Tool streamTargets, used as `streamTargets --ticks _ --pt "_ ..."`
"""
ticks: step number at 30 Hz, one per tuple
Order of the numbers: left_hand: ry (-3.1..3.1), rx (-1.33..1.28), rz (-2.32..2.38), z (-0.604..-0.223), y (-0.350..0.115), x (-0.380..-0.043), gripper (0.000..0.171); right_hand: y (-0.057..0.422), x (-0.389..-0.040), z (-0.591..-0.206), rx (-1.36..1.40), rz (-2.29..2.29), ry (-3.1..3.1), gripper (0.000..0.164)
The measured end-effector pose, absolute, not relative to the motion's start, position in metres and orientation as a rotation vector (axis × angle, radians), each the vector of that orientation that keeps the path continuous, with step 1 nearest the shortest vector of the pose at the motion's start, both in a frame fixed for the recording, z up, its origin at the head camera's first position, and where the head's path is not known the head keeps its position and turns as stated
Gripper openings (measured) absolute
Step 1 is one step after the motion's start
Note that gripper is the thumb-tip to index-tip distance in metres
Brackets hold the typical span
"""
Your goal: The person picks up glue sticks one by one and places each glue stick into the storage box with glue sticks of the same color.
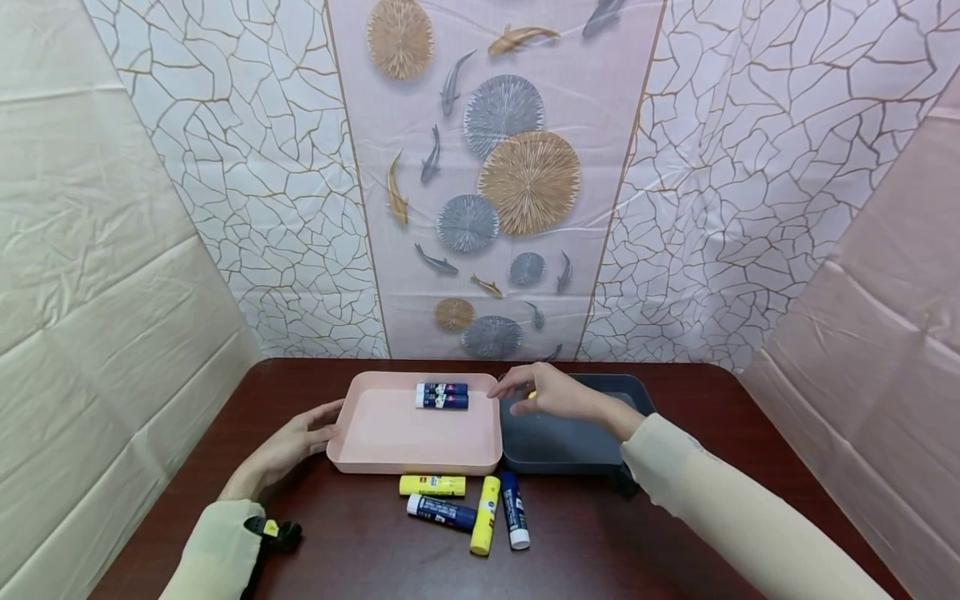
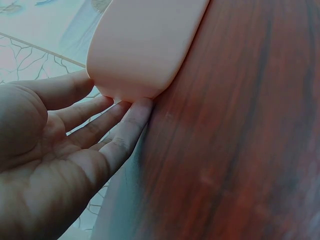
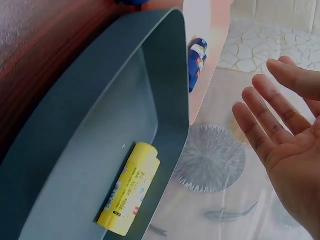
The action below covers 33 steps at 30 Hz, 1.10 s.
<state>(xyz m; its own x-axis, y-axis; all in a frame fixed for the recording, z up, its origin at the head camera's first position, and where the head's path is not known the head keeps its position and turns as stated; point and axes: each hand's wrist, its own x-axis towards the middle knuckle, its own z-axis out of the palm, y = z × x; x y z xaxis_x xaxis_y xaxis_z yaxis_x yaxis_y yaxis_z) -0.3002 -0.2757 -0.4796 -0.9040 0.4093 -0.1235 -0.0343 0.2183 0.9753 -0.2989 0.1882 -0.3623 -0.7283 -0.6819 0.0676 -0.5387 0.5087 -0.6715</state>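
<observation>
My left hand (image 1: 296, 439) rests its fairly straight fingertips against the outer left wall of the pink tray (image 1: 412, 454). In the left wrist view the thumb touches near the rim and the fingers lie lower on the wall. My right hand (image 1: 558, 392) hovers over the left part of the dark tray (image 1: 570, 464), its fingers loosely extended and holding nothing. Below it in that tray lies a yellow glue stick (image 3: 129, 190), mostly hidden by the hand in the head view. Two blue glue sticks with white caps (image 1: 442, 402) lie side by side in the pink tray.
In front of the trays lie a yellow glue stick (image 1: 432, 486), a blue one (image 1: 442, 512) at a slant, another yellow one (image 1: 485, 517), and another blue one (image 1: 514, 510). The trays stand side by side on the brown table (image 1: 337, 542); a patterned cloth (image 1: 480, 250) hangs behind.
</observation>
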Motion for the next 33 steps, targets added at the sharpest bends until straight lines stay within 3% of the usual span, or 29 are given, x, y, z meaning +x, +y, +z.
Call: streamTargets --ticks 19,33 --pt "2.143 0.355 1.732 -0.479 -0.275 -0.299 0.068 0.186 -0.267 -0.358 -1.128 -0.995 2.441 0.033" --pt "2.143 0.360 1.730 -0.478 -0.275 -0.299 0.069 0.198 -0.245 -0.373 -1.185 -0.880 2.406 0.044"
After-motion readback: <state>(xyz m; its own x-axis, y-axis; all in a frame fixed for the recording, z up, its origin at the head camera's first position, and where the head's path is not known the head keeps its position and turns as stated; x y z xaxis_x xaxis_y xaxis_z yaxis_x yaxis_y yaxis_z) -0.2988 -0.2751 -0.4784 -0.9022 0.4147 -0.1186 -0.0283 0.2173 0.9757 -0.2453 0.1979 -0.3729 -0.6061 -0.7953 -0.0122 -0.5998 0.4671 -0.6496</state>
